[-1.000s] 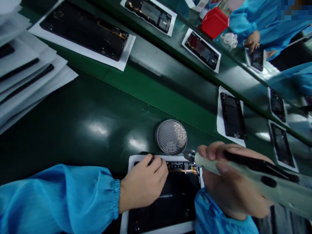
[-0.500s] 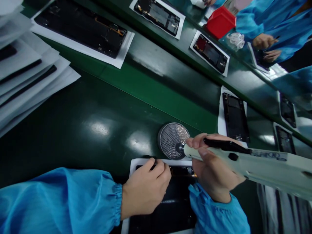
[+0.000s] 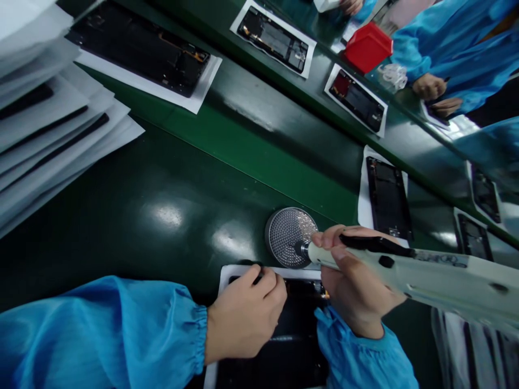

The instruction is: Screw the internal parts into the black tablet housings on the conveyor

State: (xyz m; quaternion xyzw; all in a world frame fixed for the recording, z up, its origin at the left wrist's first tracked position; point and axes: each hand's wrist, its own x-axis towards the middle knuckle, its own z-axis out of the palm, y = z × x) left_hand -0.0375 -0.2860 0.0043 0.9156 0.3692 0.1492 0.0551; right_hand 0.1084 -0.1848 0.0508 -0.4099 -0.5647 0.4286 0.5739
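My right hand (image 3: pixel 352 281) is wrapped round a pale electric screwdriver (image 3: pixel 438 278) with a black lever. Its tip points down into a round screw dish (image 3: pixel 284 232) with a dimpled metal surface. Below the dish, an opened black tablet (image 3: pixel 298 335) lies on a white sheet (image 3: pixel 223 281). My left hand (image 3: pixel 247 316) rests on the tablet's upper left, its fingers curled over the top edge. Whatever lies under those fingertips is hidden. Any screw at the driver's tip is too small to make out.
A stack of white sheets with dark panels (image 3: pixel 60 129) rises at left. Opened tablets (image 3: pixel 141 48) lie on sheets along the green bench and belt (image 3: pixel 267 108). Across stand a red bin (image 3: pixel 368 47) and a blue-sleeved person (image 3: pixel 446 48). More stacked sheets (image 3: pixel 472 346) are at lower right.
The view has shifted slightly. Both hands keep the same grip, and the screwdriver tip stays at the dish. Tablets across the bench appear a little displaced in the picture.
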